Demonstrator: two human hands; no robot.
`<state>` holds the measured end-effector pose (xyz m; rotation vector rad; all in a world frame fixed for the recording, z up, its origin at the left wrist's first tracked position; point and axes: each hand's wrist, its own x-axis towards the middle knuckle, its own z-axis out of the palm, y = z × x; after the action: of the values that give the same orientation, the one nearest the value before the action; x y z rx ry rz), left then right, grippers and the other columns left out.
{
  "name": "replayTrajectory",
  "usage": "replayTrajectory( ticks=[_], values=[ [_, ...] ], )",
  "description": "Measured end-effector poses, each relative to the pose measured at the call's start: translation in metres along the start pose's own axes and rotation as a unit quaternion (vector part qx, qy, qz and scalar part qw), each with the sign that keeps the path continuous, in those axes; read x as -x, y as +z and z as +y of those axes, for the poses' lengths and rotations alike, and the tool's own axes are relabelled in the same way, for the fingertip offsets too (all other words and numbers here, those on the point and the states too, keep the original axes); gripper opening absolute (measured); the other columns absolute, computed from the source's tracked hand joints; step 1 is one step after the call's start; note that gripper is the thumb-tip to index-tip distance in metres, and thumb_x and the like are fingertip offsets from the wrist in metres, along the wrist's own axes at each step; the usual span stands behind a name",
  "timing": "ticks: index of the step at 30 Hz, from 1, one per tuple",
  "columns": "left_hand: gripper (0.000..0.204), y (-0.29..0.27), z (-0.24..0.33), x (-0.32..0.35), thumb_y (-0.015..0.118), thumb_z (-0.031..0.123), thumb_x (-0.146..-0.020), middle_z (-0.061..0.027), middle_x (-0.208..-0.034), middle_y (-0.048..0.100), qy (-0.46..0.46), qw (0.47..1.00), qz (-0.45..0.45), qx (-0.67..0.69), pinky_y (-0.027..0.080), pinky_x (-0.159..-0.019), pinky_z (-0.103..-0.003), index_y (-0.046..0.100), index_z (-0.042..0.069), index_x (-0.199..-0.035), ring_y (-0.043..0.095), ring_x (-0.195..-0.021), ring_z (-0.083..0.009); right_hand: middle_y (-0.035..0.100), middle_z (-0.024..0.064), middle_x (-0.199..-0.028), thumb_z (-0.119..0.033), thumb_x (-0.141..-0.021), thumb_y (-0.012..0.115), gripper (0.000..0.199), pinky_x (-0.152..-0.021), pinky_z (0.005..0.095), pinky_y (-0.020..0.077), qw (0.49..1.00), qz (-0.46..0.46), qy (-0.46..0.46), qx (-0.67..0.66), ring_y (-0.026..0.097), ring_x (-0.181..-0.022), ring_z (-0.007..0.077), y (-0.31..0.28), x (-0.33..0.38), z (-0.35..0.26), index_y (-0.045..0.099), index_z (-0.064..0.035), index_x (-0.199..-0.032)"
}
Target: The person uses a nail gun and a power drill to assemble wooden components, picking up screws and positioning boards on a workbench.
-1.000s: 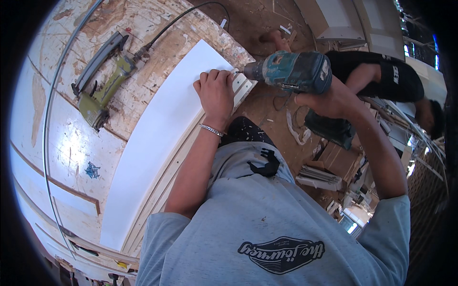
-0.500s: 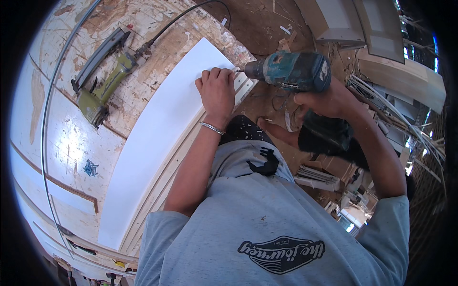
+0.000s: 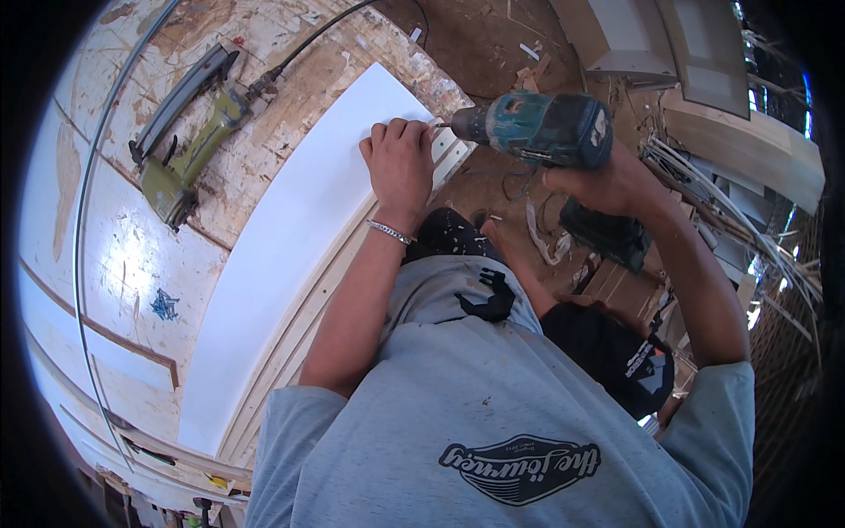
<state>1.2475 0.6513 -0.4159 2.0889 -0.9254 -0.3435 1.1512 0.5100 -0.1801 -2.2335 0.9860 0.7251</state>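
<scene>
My right hand [image 3: 607,180] grips a teal cordless drill [image 3: 541,130], its bit pointing left at the near corner of a long white panel [image 3: 290,238]. My left hand [image 3: 402,163] lies on that corner with the fingers curled, right beside the bit tip; whether it pinches a screw is too small to tell. A metal bracelet [image 3: 391,232] sits on the left wrist. The panel rests on a worn, paint-stained workbench [image 3: 106,246], with its ribbed wooden edge [image 3: 299,334] facing me.
A green pneumatic nail gun [image 3: 180,167] with a black hose lies on the bench left of the panel. Wood offcuts and white trim strips [image 3: 731,220] litter the floor at right. Another person's dark cap [image 3: 616,361] shows low beside me.
The drill has drawn nearer and tilted slightly, staying at the panel corner. The person in black seen at upper right earlier is gone from there. My left hand stays put.
</scene>
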Motion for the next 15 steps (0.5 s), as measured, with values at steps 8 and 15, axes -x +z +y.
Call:
replayTrajectory(
  ticks=[8, 15],
  values=[
    [0.008, 0.0012, -0.0024, -0.0003, 0.068, 0.018, -0.087, -0.0034, -0.092, 0.064, 0.001, 1.000, -0.003, 0.006, 0.037, -0.085, -0.039, 0.072, 0.012, -0.091, 0.056, -0.094, -0.0243, 0.068, 0.0177, -0.091, -0.019, -0.080, 0.067, 0.036, -0.081, 0.0397, 0.0519, 1.000, -0.005, -0.008, 0.013, 0.066, -0.084, 0.0292, -0.0027, -0.0019, -0.0046, 0.062, -0.0011, -0.111],
    [0.009, -0.0001, -0.0011, 0.0002, 0.067, 0.018, -0.088, -0.0030, -0.093, 0.064, -0.005, 1.000, -0.006, 0.005, 0.037, -0.085, -0.039, 0.072, 0.012, -0.091, 0.056, -0.095, -0.0242, 0.069, 0.0178, -0.093, -0.018, -0.081, 0.068, 0.037, -0.081, 0.0400, 0.0519, 0.998, 0.017, -0.053, 0.022, 0.065, -0.083, 0.0308, 0.0000, -0.0024, 0.0037, 0.061, -0.0016, -0.112]
  ],
)
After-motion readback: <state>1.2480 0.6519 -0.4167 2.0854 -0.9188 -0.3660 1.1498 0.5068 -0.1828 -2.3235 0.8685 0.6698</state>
